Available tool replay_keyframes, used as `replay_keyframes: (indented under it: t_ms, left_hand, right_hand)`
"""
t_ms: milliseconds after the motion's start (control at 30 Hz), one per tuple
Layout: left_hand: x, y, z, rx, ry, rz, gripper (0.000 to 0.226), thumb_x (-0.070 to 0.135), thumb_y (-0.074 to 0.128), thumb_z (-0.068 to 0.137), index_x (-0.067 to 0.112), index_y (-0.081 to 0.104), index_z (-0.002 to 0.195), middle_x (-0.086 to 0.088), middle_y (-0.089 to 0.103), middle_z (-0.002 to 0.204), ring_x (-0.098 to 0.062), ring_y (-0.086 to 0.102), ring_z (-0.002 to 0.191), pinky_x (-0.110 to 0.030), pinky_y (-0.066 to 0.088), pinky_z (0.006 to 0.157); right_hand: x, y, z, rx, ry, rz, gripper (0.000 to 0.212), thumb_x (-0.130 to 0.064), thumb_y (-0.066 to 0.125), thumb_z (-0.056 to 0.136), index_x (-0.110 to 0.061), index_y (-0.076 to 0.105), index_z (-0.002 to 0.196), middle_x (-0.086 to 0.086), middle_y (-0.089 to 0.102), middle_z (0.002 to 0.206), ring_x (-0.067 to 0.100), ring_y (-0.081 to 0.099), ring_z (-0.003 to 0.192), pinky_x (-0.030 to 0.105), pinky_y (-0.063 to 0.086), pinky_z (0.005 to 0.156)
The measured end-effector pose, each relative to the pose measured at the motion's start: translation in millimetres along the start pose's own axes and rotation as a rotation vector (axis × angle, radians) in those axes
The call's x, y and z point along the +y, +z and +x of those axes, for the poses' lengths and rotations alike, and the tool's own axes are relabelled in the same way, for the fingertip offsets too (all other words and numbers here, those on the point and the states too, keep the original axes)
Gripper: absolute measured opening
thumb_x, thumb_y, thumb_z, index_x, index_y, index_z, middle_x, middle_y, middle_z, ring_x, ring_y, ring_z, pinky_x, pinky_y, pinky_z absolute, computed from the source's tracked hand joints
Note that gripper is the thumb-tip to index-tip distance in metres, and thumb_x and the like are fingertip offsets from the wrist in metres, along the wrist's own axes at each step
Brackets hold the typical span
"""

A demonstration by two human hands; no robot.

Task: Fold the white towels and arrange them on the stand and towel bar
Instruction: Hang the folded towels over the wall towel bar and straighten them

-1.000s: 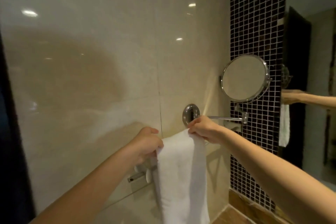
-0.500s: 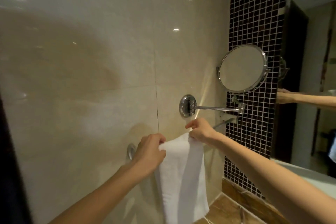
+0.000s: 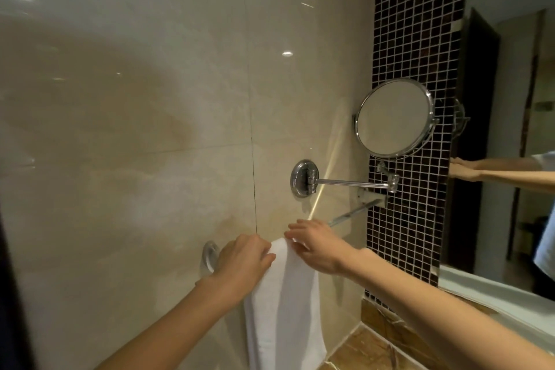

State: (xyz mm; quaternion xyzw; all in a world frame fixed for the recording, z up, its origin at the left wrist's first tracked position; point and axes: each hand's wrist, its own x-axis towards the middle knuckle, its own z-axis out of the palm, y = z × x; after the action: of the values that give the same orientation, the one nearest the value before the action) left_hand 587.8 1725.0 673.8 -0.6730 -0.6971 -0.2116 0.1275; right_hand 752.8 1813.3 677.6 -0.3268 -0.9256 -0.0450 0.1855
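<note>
A folded white towel point(image 3: 285, 303) hangs in a long strip over the chrome towel bar point(image 3: 351, 213) on the beige tiled wall. My left hand point(image 3: 244, 258) is curled around the towel's top left edge, right beside the bar's round wall mount point(image 3: 209, 255). My right hand point(image 3: 315, 245) lies on the towel's top right edge with its fingers spread flat. The bar's middle is hidden under the towel and my hands; only its right stretch shows.
A round chrome shaving mirror point(image 3: 395, 117) on a swing arm point(image 3: 351, 182) juts out just above my right hand. A dark mosaic strip point(image 3: 417, 39) and a large wall mirror point(image 3: 510, 129) stand to the right. A brown marble counter point(image 3: 387, 348) lies below.
The view has tilted down slightly. My right hand has gone from pinching the towel's top to lying on it with spread fingers. My left hand keeps its hold.
</note>
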Motion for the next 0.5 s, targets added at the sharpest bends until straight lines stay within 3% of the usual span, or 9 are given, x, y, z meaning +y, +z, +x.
replay_keyframes:
  t_ms: [67, 167, 400, 500]
  left_hand:
    - [-0.4, 2.7, 1.1, 0.015, 0.006, 0.029, 0.03, 0.035, 0.048, 0.093, 0.014, 0.055, 0.072, -0.001, 0.061, 0.078, -0.025, 0.06, 0.082, -0.031, 0.028, 0.058]
    - [0.0, 2.4, 3.2, 0.014, 0.0, 0.045, 0.029, 0.036, 0.048, 0.094, 0.015, 0.061, 0.078, -0.002, 0.064, 0.083, -0.026, 0.061, 0.085, -0.031, 0.028, 0.061]
    - [-0.3, 2.8, 2.4, 0.009, -0.002, 0.068, 0.029, 0.036, 0.047, 0.094, 0.016, 0.053, 0.074, -0.005, 0.063, 0.09, -0.032, 0.06, 0.09, -0.033, 0.033, 0.066]
    - [3.7, -2.3, -2.2, 0.168, 0.133, -0.012, 0.018, 0.026, 0.052, 0.092, 0.015, 0.066, 0.089, -0.007, 0.069, 0.099, -0.031, 0.061, 0.097, -0.035, 0.043, 0.078]
  right_hand:
    - [-1.3, 3.1, -0.5, 0.0, -0.034, -0.01, 0.019, -0.016, 0.041, 0.097, -0.009, 0.057, 0.09, 0.005, 0.061, 0.093, 0.025, 0.053, 0.093, 0.036, 0.039, 0.086]
    - [-0.1, 4.5, 0.7, 0.034, -0.058, 0.033, 0.021, -0.015, 0.041, 0.099, -0.005, 0.055, 0.087, 0.011, 0.061, 0.092, 0.029, 0.054, 0.087, 0.039, 0.04, 0.078]
    - [0.4, 10.0, 2.1, 0.029, -0.041, 0.053, 0.022, -0.016, 0.041, 0.097, -0.005, 0.059, 0.097, 0.01, 0.064, 0.099, 0.028, 0.057, 0.093, 0.043, 0.044, 0.082]
    - [-0.9, 5.4, 0.5, 0.03, -0.024, 0.031, 0.023, -0.016, 0.043, 0.096, -0.006, 0.058, 0.11, 0.011, 0.063, 0.109, 0.029, 0.057, 0.102, 0.044, 0.043, 0.087]
